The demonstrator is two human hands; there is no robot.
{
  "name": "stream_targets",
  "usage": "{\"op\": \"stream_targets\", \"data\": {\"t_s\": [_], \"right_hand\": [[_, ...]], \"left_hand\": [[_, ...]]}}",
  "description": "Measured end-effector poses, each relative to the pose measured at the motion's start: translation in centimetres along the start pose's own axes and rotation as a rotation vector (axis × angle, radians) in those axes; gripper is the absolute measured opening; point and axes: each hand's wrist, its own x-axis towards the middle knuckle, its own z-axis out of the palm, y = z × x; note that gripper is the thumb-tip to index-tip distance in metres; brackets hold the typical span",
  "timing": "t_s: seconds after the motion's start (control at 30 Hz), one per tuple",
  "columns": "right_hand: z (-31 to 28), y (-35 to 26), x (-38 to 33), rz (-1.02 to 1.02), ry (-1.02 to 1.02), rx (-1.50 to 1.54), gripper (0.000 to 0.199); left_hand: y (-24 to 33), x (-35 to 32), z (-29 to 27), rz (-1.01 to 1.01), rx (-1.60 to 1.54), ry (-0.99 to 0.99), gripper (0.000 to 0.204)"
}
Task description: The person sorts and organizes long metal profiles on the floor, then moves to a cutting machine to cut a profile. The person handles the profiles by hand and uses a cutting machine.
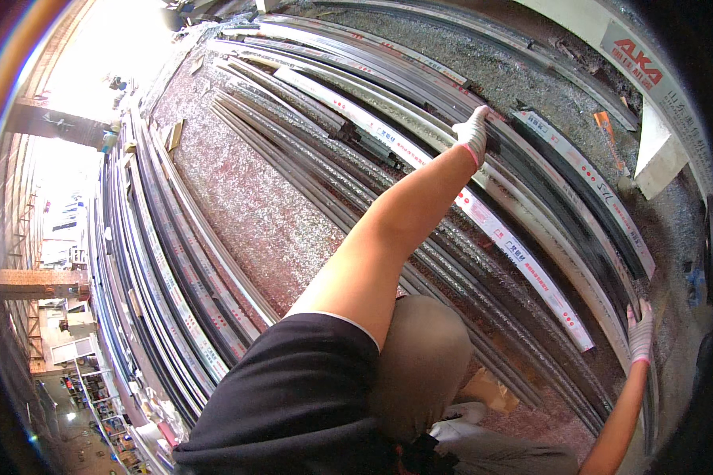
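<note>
Both hands wear whitish work gloves with pink cuffs. My left arm reaches across the stack, and my left hand (473,138) is closed over the edge of a long dark metal profile (523,146), thumb side showing. At the lower right, my right hand (640,332) grips near the close ends of the dark profiles, fingers upward along the edge. Its palm side is partly hidden. Whether both hands hold the very same bar, I cannot tell. Beside them lies a profile with a white printed film strip (523,257), and another film-covered profile (586,170) lies just beyond.
Several bare grey profiles (309,186) lie nearer me on a reddish, glittery floor (230,214). Another bundle of long profiles (162,269) runs along the left. A white beam (665,103) stands at the upper right, near an orange strip (608,136). Cardboard (487,389) lies beside my leg.
</note>
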Motion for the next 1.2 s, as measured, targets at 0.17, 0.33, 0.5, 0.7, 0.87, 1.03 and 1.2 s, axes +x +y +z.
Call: {"op": "stream_targets", "data": {"t_s": [0.17, 0.33, 0.5, 0.7, 0.87, 1.03, 1.2], "right_hand": [[-1.2, -2.8, 5.3, -0.077, -0.195, 0.011, 0.054], [1.0, -5.4, 11.2, -0.138, -0.100, -0.029, 0.054], [4.7, -8.1, 14.3, -0.133, 0.019, -0.165, 0.057], [6.1, -11.0, 8.9, -0.125, 0.063, -0.370, 0.045], [4.2, -13.7, -0.7, -0.543, -0.003, -0.182, 0.039], [8.9, -15.1, -10.6, -0.657, -0.105, -0.024, 0.049], [14.7, -17.4, -13.5, -0.397, -0.003, 0.096, 0.060]], "left_hand": [[-0.5, -3.2, -1.4, -0.072, 0.034, -0.166, 0.050], [-1.3, -14.5, -8.6, 0.085, 0.493, -0.769, 0.041], [-1.4, -22.2, -19.8, 0.550, 1.033, -0.886, 0.040], [-2.3, -23.6, -28.4, 0.792, 1.330, -1.038, 0.049], [-0.2, -25.0, -32.2, 0.668, 1.370, -0.910, 0.045], [1.4, -26.5, -35.5, 0.687, 1.400, -0.757, 0.042], [5.9, -27.2, -38.8, 0.597, 1.718, -0.758, 0.044]]}}
